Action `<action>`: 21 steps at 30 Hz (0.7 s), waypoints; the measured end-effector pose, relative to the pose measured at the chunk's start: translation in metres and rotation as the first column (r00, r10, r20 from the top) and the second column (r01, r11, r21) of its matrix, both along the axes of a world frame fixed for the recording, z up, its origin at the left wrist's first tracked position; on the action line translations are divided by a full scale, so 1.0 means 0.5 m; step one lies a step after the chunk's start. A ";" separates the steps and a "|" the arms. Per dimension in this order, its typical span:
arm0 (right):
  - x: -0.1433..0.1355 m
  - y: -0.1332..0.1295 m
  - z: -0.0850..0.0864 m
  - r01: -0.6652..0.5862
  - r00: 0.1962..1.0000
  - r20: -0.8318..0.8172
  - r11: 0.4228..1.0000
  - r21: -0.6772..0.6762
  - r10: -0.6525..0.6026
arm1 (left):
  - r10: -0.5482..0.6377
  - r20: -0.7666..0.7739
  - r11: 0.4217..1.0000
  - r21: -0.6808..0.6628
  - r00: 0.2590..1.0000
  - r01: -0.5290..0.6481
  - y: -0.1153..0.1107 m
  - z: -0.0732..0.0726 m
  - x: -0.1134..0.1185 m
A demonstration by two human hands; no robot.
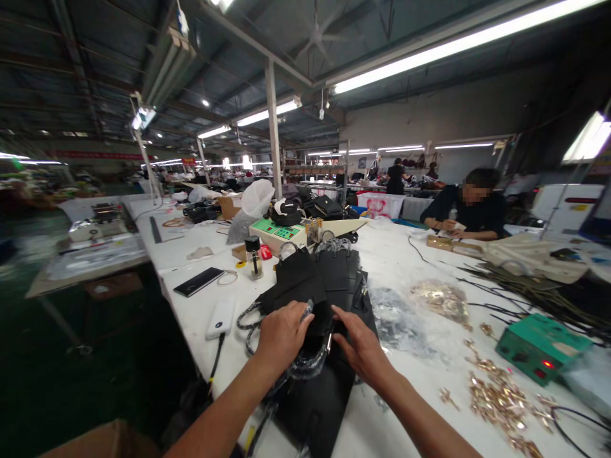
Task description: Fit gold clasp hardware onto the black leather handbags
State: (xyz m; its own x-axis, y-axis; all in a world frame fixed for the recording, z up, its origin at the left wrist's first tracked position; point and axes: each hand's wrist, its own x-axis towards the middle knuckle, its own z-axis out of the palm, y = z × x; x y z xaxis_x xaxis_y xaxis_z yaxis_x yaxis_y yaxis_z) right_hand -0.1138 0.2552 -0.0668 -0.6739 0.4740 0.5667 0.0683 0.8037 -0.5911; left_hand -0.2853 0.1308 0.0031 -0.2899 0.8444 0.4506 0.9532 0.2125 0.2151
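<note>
Black handbags (298, 280) lie in a pile in front of me, their handles wrapped in clear plastic. My left hand (285, 331) is closed at the near bag, with a bit of plastic-wrapped handle (309, 309) showing by its thumb and index finger. At the right side of the same bag is my right hand (360, 346), thumb and fingers apart, beside a small shiny metal piece (329, 342). Whether its fingertips touch the bag is hard to tell. Below both hands lies a flat black bag part (317, 401), and a wrapped handle loop (305, 367) hangs over it.
A phone (198, 281), a white power bank (221, 317) and a glass bottle (254, 257) are on the left. Behind the bags stands a green-and-cream machine (279, 235). Gold hardware (499, 397) and a green box (541, 346) lie right. Another person (470, 207) sits across.
</note>
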 end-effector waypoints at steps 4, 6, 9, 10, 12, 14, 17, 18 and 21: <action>0.006 -0.005 0.016 -0.042 0.999 0.012 0.998 -0.044 0.043 | -0.062 -0.082 0.998 -0.019 0.995 0.060 -0.036 -0.011 0.070; 0.012 -0.007 0.015 -0.067 0.997 0.020 0.996 -0.061 0.068 | -0.116 -0.085 0.992 -0.060 0.990 0.111 -0.047 -0.014 0.087; 0.021 -0.009 0.005 -0.069 0.997 0.016 0.992 -0.108 0.071 | -0.199 -0.016 0.978 -0.063 0.980 0.198 -0.058 -0.007 0.091; 0.022 -0.009 0.003 -0.046 0.999 0.006 0.989 -0.140 0.047 | -0.226 0.040 0.973 -0.034 0.973 0.227 -0.063 -0.003 0.087; 0.023 -0.008 0.005 0.023 0.999 -0.030 0.973 -0.228 -0.030 | -0.228 0.207 0.971 0.114 0.951 0.208 -0.079 0.000 0.075; 0.025 -0.006 0.021 0.068 0.993 -0.069 0.947 -0.313 -0.095 | -0.139 0.409 0.939 0.342 0.902 -0.010 -0.102 -0.015 0.058; 0.035 -0.006 0.062 0.075 0.980 -0.139 0.909 -0.411 -0.143 | 0.026 0.676 0.807 0.421 0.737 -0.415 -0.143 -0.084 0.034; 0.040 -0.008 0.078 0.063 0.975 -0.161 0.892 -0.447 -0.150 | 0.060 0.720 0.809 0.371 0.692 -0.455 -0.154 -0.115 0.030; 0.062 -0.032 0.122 -0.004 0.968 -0.211 0.838 -0.545 -0.133 | 0.055 0.656 0.853 0.360 0.752 -0.377 -0.163 -0.204 0.035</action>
State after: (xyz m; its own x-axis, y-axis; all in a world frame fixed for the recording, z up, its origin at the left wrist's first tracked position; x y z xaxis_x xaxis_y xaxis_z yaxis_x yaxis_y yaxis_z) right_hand -0.0829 0.2394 -0.0058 -0.5133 0.7864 0.3437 -0.0844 0.3523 -0.9321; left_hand -0.2678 0.0494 -0.0990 -0.7796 0.4711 0.4126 0.5210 0.1224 0.8447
